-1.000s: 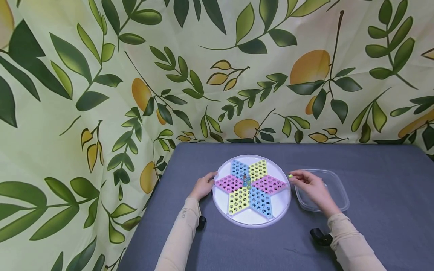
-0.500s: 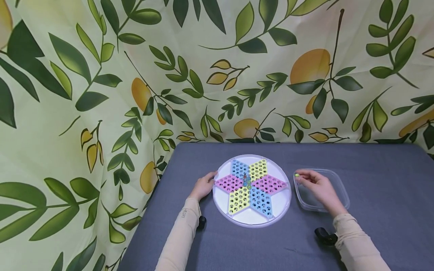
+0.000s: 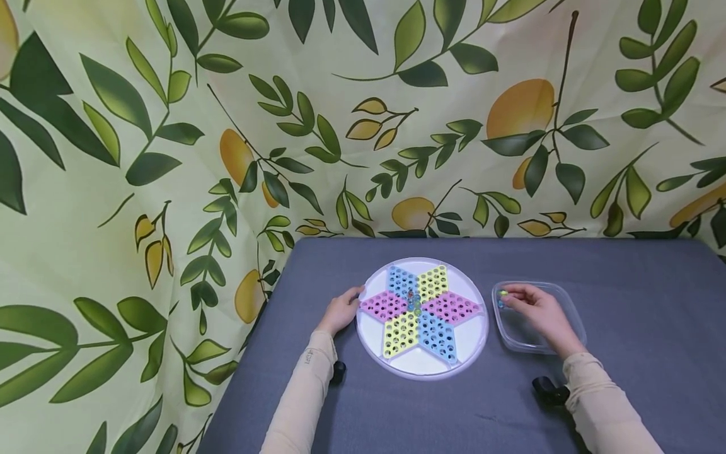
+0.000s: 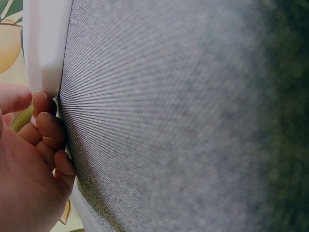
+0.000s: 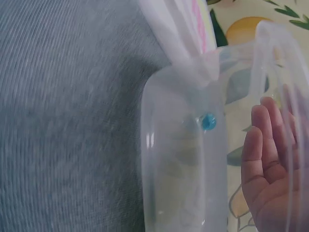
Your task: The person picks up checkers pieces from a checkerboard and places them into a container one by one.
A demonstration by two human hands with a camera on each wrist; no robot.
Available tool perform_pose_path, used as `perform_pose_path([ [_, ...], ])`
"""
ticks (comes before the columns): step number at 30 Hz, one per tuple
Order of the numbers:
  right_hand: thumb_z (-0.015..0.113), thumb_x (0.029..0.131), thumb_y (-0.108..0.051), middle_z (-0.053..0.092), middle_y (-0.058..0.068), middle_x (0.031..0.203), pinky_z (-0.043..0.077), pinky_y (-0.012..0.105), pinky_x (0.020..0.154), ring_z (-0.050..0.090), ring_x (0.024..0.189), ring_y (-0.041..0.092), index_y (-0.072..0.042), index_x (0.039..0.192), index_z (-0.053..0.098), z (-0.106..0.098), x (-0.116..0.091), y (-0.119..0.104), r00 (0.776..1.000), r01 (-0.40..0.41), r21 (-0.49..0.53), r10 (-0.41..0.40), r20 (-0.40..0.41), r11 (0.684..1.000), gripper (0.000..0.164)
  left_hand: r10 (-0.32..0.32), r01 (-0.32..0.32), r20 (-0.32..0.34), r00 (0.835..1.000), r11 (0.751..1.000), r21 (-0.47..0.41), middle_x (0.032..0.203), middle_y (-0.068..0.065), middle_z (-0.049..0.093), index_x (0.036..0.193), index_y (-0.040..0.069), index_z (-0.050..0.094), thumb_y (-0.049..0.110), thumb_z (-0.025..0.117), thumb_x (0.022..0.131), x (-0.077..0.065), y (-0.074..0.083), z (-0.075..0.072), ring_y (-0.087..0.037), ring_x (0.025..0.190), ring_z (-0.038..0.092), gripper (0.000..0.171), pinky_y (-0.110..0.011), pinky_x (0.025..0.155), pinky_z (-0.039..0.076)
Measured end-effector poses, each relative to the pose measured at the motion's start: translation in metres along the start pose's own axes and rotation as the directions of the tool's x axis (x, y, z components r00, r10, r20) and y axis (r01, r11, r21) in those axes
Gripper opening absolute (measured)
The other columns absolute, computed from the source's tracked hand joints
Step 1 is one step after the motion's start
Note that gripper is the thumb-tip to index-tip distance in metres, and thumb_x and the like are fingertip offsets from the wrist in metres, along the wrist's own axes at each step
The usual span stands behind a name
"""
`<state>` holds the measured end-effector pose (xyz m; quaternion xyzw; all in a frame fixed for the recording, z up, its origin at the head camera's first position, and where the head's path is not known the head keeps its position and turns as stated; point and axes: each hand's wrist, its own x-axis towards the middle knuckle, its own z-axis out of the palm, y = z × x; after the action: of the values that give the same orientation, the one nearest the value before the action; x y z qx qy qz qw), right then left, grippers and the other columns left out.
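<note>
My left hand holds the left rim of a round white Chinese checkers board. In the left wrist view, the thumb and curled fingers meet the board's white edge close over the table. Several marbles sit in the holes at the board's centre. My right hand pinches a yellow-green marble between thumb and fingertips, over the left side of a clear plastic container. A blue marble lies inside that container, below the fingers.
A grey cloth covers the table. Behind it hangs a leaf-and-fruit patterned cloth. Black wrist devices show under both forearms, the right one beside the sleeve. The container stands just right of the board.
My right hand has moved right, from the gap beside the board to over the container, still pinching the yellow-green marble. The blue marble now shows beneath it. The left hand stays put.
</note>
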<state>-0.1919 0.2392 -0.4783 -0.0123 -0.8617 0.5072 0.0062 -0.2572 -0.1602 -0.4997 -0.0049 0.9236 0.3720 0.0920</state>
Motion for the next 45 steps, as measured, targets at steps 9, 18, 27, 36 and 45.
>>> perform_pose_path([
  [9,0.055,0.092,-0.037,0.063,-0.001,0.1,0.046,0.025,0.064,0.055,0.08,-0.004,-0.002,0.125,0.054,-0.005,0.008,0.005,0.998,-0.048,-0.055,0.05,0.04,0.997,0.047,0.004,-0.003,0.007,1.0,1.0,-0.001,0.141,-0.005,0.049,0.135,0.027,0.05,0.022,0.044,0.096,0.002,-0.001,-0.001,-0.027,0.134,0.041,0.04,-0.046,0.108,0.032],
  [18,0.056,0.092,-0.036,0.064,0.008,0.103,0.044,0.025,0.064,0.054,0.08,0.004,-0.002,0.123,0.055,-0.005,0.014,0.01,0.995,-0.047,-0.08,0.054,0.085,0.996,0.046,0.017,-0.017,0.015,1.0,1.0,0.004,0.142,-0.005,0.048,0.135,0.026,0.05,0.022,0.043,0.096,0.001,-0.002,-0.002,-0.027,0.134,0.041,0.04,-0.046,0.109,0.032],
  [27,0.054,0.092,-0.039,0.063,0.012,0.104,0.044,0.026,0.065,0.053,0.08,0.006,-0.001,0.122,0.055,-0.006,0.016,0.012,0.99,-0.064,-0.119,0.079,0.119,0.991,0.048,0.013,-0.013,0.016,1.0,1.0,0.018,0.141,-0.004,0.049,0.135,0.027,0.05,0.023,0.044,0.096,0.002,-0.002,-0.001,-0.027,0.133,0.042,0.04,-0.047,0.108,0.033],
  [36,0.051,0.094,-0.033,0.064,0.018,0.107,0.046,0.026,0.065,0.056,0.081,0.002,0.001,0.124,0.054,-0.007,0.017,0.014,0.99,-0.042,-0.12,0.057,0.126,0.992,0.045,0.005,-0.006,0.013,1.0,1.0,0.012,0.141,-0.004,0.049,0.135,0.027,0.05,0.022,0.044,0.096,0.002,-0.002,0.001,-0.026,0.133,0.043,0.04,-0.047,0.107,0.034],
  [45,0.051,0.094,-0.037,0.064,0.018,0.104,0.045,0.028,0.063,0.055,0.083,0.011,0.001,0.124,0.054,-0.006,0.014,0.009,0.989,-0.068,-0.114,0.082,0.122,0.991,0.048,-0.01,0.01,0.012,1.0,1.0,-0.002,0.143,-0.004,0.047,0.136,0.028,0.049,0.024,0.044,0.097,0.001,-0.001,0.001,-0.026,0.135,0.04,0.04,-0.047,0.109,0.032],
])
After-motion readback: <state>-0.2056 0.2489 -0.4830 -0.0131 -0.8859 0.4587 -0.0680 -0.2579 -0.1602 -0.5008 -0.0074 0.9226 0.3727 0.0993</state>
